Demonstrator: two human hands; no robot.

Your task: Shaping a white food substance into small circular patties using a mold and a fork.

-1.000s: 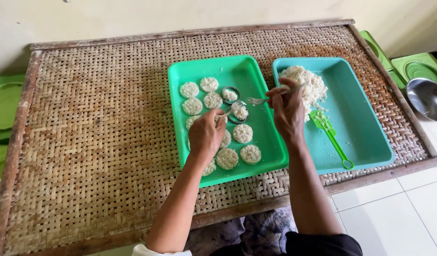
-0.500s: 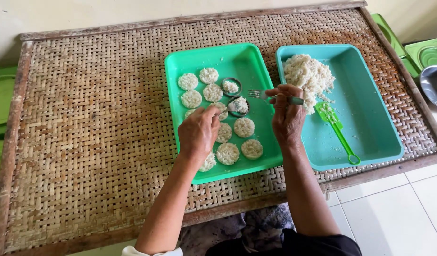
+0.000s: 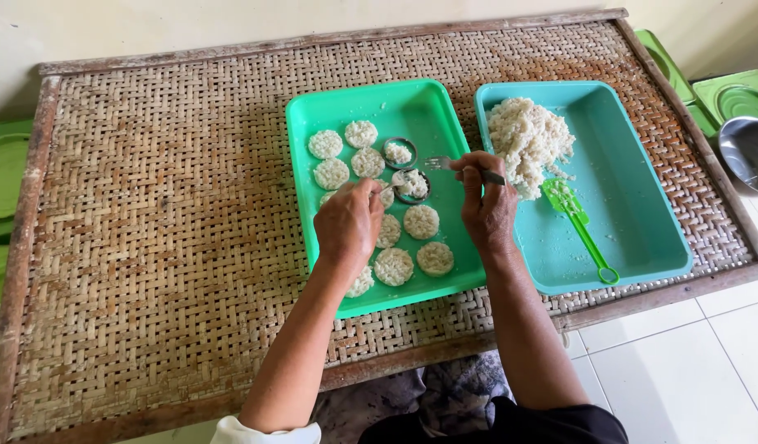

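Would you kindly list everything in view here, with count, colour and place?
woven table: one, tan, wood-framed, fills the view
green tray: one, centre
rice cakes: about ten, white discs, in the green tray
ring moulds: two, metal, rice inside, green tray
teal tray: one, right
rice heap: one, white, in the teal tray
green spoon: one, teal tray
metal bowl: one, right edge
fork: one, metal, in right hand
left hand: at a ring mould
right hand: grips fork

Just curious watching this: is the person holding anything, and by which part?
The right hand grips a fork by its handle. The left hand rests its fingertips at a ring mould; a grip cannot be told.
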